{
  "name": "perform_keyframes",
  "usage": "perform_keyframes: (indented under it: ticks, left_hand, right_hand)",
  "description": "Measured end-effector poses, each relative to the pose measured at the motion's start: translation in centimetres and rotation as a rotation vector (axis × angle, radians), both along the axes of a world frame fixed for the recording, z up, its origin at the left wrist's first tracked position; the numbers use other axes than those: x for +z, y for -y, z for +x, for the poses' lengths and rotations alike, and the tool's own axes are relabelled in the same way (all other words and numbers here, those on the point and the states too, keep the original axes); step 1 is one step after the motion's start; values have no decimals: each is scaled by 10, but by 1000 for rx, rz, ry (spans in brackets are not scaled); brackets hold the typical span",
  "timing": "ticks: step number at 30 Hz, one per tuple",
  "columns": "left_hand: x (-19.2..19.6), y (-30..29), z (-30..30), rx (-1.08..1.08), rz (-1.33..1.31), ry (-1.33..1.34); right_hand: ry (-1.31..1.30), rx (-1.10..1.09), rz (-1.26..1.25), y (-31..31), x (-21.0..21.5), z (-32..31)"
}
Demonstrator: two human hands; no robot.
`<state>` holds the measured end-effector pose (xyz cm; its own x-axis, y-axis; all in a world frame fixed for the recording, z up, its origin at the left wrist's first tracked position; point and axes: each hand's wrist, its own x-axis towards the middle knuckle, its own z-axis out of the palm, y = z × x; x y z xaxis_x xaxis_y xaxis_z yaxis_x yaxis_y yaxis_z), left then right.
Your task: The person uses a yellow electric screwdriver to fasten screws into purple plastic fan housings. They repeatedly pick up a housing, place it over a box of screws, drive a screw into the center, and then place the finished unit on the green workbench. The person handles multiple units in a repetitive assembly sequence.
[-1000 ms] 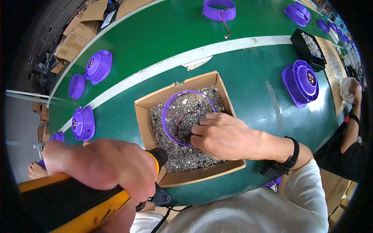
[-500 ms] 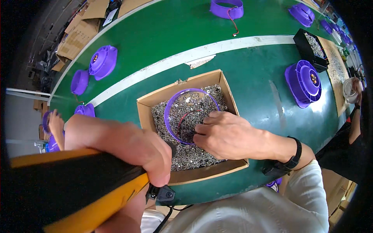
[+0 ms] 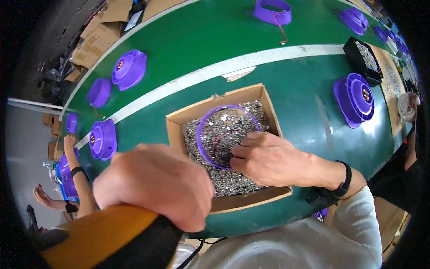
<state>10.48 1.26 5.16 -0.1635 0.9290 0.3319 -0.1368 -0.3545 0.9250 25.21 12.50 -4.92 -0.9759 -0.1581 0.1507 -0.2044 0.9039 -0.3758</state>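
Observation:
My right hand [image 3: 271, 157] has its fingers curled over the near right side of a thin purple ring-shaped housing [image 3: 200, 134]; the fingertips reach inside it and are partly hidden. A red wire [image 3: 226, 132] runs inside the ring. Beneath are many loose small silvery screws [image 3: 228, 184] in a shallow cardboard box [image 3: 181, 117]. Close to the camera, my left hand [image 3: 156, 181], blurred, is a fist around a thick yellow and black tool [image 3: 112, 233]. Its working end is out of sight behind the hand, so its kind does not show.
Purple round housings sit about the green table: one at right [image 3: 354, 101], one at left [image 3: 103, 139], several farther back. A white strip [image 3: 179, 84] crosses the table. A black bin of screws [image 3: 365, 58] stands at far right. Co-workers' arms [image 3: 80, 179] reach in at both sides.
My left fist and the tool have moved right and down, uncovering a purple housing at left. My right hand stays at the ring. The scene shifts slightly right. A co-worker's arms at left have moved.

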Motion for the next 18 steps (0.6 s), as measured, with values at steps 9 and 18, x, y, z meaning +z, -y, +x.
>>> perform_keyframes:
  ticks: [9, 18]
  left_hand:
    - [3, 14, -3, 198, 46, -64]
    - [28, 34, -2, 210, 333, -58]
  right_hand:
    - [48, 2, 8, -3, 10, -1]
    - [-10, -14, -25, -1, 6, 1]
